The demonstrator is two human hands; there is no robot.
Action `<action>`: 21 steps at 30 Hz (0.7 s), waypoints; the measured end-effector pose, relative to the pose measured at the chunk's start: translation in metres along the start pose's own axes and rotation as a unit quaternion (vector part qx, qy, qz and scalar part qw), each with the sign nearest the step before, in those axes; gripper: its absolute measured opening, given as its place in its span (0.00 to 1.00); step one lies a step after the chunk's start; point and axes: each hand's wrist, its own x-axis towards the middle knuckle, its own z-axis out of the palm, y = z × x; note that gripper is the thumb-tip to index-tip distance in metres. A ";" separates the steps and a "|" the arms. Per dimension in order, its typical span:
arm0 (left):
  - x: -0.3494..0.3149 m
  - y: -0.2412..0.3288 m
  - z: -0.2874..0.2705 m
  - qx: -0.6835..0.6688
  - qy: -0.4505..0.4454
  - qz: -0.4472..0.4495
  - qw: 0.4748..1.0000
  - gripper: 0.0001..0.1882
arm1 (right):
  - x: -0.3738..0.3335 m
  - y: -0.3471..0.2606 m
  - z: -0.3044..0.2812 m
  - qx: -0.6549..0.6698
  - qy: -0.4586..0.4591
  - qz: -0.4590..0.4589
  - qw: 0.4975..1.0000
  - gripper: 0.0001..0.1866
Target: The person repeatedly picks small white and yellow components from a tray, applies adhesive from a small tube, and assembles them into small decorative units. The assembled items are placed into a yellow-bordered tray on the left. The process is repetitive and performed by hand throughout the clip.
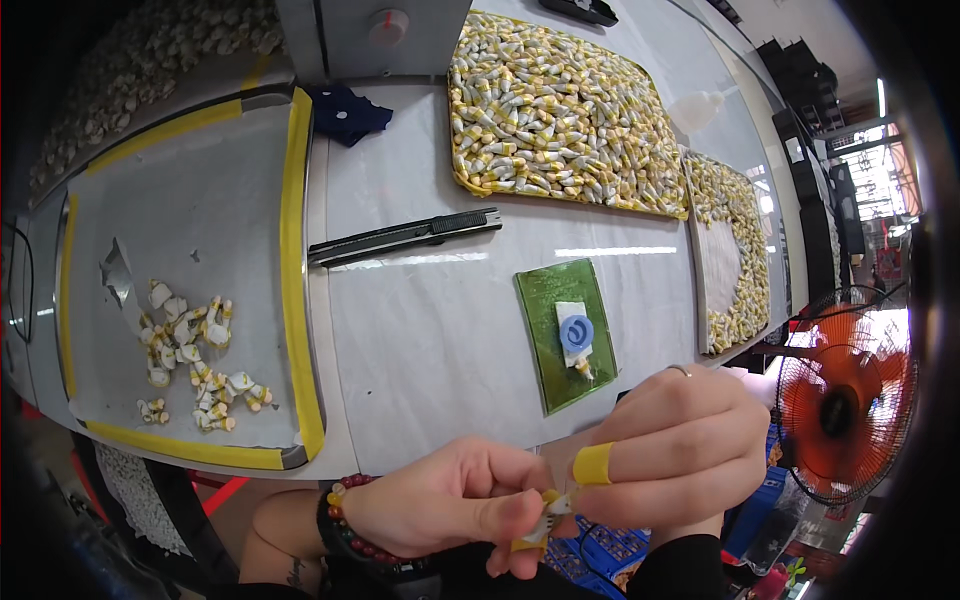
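Observation:
Low at the front edge of the table, my left hand (450, 505) pinches a small white-and-yellow piece (535, 532) between thumb and fingers. My right hand (690, 450) meets it from the right, fingertips closed at the piece's upper end; yellow tape wraps one of its fingers. The fingers partly cover the piece, so its exact kind is unclear. Just beyond my hands lies a green glossy plate (545, 370), bearing a white pad with a blue ring-shaped part (576, 334) on it. Similar white-and-yellow pieces (188, 350) lie loosely heaped on the left tray.
The left tray (235, 240) has yellow-taped edges. A black utility knife (405, 237) lies beside it. Farther back, a large tray (455, 150) is full of small pieces; a second tray (716, 265) stands right of it. An orange fan (845, 405) stands at far right.

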 end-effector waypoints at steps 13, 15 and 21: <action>-0.002 0.001 0.003 -0.005 0.033 0.038 0.999 0.22 | -0.005 -0.006 0.003 -0.013 -0.039 0.046 0.998 0.02; -0.003 0.004 0.006 -0.003 0.037 0.041 0.998 0.21 | -0.005 -0.007 0.003 -0.019 -0.037 0.048 0.998 0.02; 0.000 -0.001 -0.001 0.014 0.035 0.024 0.999 0.21 | -0.008 -0.008 0.001 -0.032 -0.039 0.051 0.997 0.02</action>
